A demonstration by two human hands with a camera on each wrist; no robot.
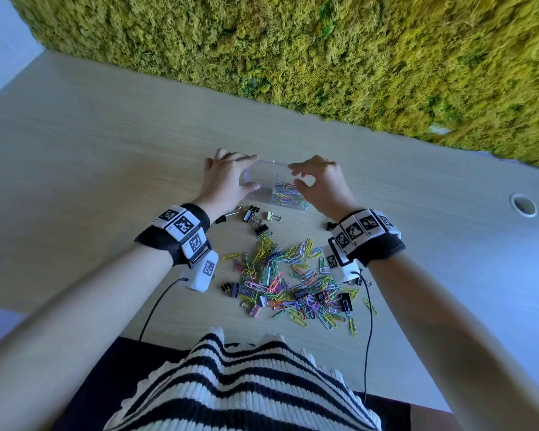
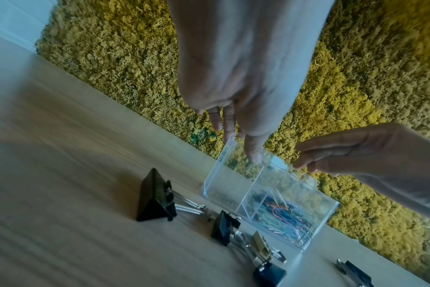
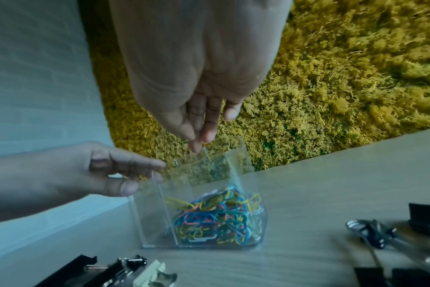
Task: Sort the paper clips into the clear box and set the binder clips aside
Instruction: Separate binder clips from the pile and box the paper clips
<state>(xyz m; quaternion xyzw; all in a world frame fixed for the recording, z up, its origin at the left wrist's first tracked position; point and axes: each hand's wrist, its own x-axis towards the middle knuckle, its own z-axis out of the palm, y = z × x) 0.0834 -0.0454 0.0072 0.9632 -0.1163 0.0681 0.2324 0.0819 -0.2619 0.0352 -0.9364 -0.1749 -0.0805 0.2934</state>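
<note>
The clear box [image 1: 263, 177] stands on the wooden table past the pile, and coloured paper clips [image 3: 216, 215] fill its right compartment. My left hand [image 1: 227, 177] grips the box's left end, fingers over the far rim and thumb on the near wall. My right hand [image 1: 316, 181] hovers at the right end. Its loosely gathered fingertips [image 3: 197, 145] touch the far rim, and I see nothing between them. A pile of loose paper clips [image 1: 293, 284], with a few binder clips mixed in, lies near my body. Black and pale binder clips [image 1: 257, 217] sit just before the box.
A moss wall [image 1: 324, 57] runs along the table's far edge. A round cable hole [image 1: 523, 205] sits far right. A large black binder clip [image 2: 155, 200] lies left of the box. Wrist-camera cables trail off the near table edge.
</note>
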